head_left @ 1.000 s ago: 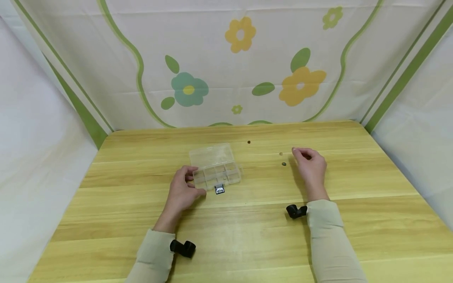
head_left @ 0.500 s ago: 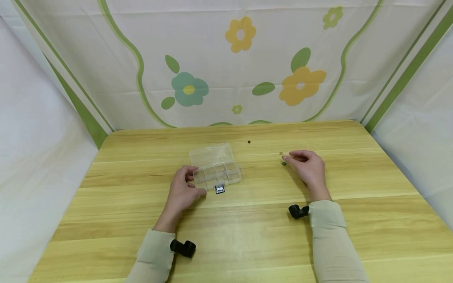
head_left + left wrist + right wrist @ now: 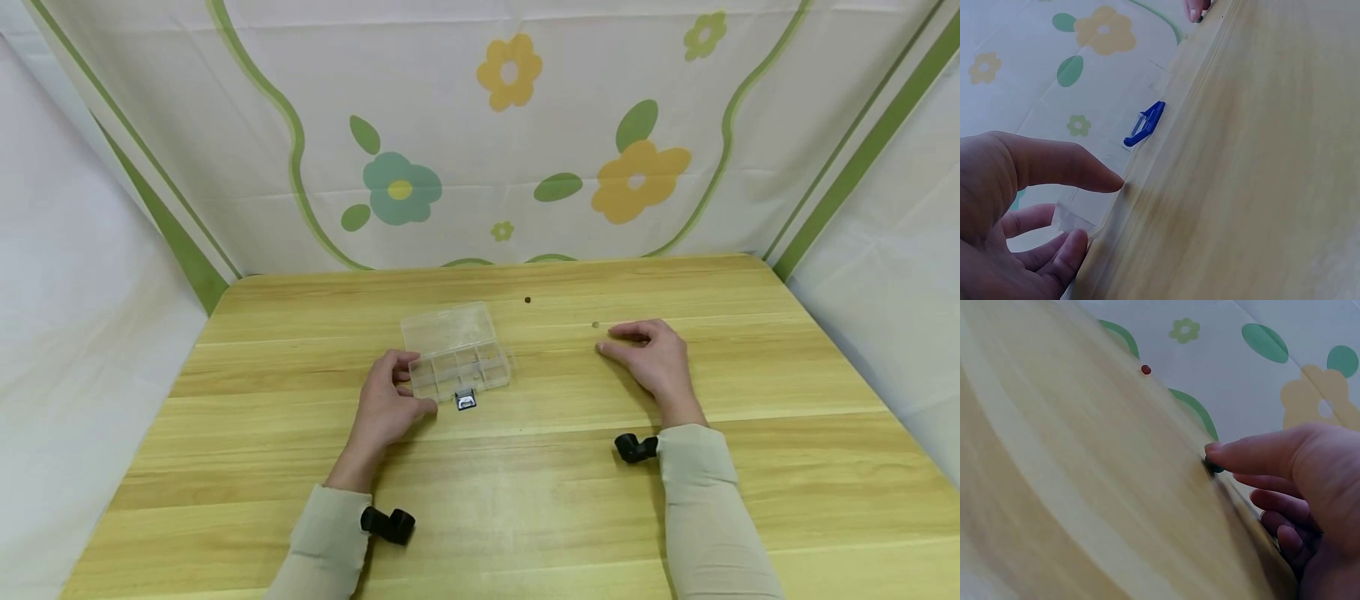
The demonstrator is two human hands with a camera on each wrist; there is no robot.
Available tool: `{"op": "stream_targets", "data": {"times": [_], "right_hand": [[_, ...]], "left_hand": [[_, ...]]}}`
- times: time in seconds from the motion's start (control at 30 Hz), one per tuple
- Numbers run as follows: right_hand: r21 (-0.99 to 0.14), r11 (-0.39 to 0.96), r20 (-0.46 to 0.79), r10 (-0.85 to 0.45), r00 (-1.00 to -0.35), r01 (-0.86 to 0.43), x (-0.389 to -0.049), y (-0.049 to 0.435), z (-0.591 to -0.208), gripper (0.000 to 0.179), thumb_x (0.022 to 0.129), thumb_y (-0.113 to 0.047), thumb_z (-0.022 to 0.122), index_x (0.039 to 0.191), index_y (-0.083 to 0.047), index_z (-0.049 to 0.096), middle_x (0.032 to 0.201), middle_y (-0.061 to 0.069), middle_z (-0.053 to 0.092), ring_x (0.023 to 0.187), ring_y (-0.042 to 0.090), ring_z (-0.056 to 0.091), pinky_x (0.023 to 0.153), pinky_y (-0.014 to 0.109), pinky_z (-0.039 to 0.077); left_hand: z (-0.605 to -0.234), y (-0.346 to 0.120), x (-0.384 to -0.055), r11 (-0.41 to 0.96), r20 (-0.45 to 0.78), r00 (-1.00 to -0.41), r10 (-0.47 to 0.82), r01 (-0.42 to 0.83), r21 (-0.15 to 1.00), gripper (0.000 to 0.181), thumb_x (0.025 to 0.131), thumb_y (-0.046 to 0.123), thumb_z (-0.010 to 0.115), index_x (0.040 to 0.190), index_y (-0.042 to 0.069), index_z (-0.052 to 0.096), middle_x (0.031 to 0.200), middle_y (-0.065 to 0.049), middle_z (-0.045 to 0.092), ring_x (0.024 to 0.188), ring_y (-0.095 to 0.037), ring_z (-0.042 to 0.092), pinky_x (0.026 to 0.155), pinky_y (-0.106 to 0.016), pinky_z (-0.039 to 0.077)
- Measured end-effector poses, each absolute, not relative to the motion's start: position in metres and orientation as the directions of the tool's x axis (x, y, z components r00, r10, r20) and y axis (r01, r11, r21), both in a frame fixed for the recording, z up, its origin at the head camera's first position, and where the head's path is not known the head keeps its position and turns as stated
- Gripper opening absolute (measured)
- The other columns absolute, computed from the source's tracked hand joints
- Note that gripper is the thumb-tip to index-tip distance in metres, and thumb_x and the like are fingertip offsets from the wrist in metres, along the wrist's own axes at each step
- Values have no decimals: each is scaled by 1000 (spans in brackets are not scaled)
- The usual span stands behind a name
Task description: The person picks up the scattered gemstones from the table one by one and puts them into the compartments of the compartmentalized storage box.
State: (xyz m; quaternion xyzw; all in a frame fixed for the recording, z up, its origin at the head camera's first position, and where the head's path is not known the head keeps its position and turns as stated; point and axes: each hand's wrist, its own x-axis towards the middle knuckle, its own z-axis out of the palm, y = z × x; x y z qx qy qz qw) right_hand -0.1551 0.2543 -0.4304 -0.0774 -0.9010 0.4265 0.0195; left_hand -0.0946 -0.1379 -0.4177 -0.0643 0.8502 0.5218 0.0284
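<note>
My left hand (image 3: 384,407) is gripping the box (image 3: 454,351); at three o'clock my right hand (image 3: 656,360) is perhaps pinching a green bead (image 3: 1214,465), uneven pressure risking escape

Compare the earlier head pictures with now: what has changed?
The right hand has brought its thumb leftward and toward the person, hiding the dark green bead in the head view. The right wrist view shows it at a fingertip; whether it is gripped is unclear. Unchanged: the left hand holding the clear box, the pale bead, and the red bead.
</note>
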Motion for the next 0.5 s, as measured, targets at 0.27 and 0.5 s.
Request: {"op": "stream_targets", "data": {"times": [0.27, 0.5], "right_hand": [[-741, 669, 38, 137, -990, 64, -156, 253, -434, 32, 95, -35, 83, 114, -9, 83, 130, 16, 65, 123, 37, 59, 103, 50, 46], [-724, 689, 88, 119, -989, 19, -156, 251, -436, 24, 97, -30, 82, 108, -9, 85, 128, 18, 66, 120, 37, 58, 100, 52, 45]], "left_hand": [[-418, -138, -95, 441, -118, -990, -75, -139, 887, 73, 72, -9, 83, 140, 2, 60, 131, -18, 57, 112, -31, 54, 90, -33, 50], [-419, -138, -95, 435, -116, -991, -72, -136, 890, 73, 73, -10, 82, 141, 2, 59, 131, -19, 56, 113, -31, 54, 91, -34, 50]]}}
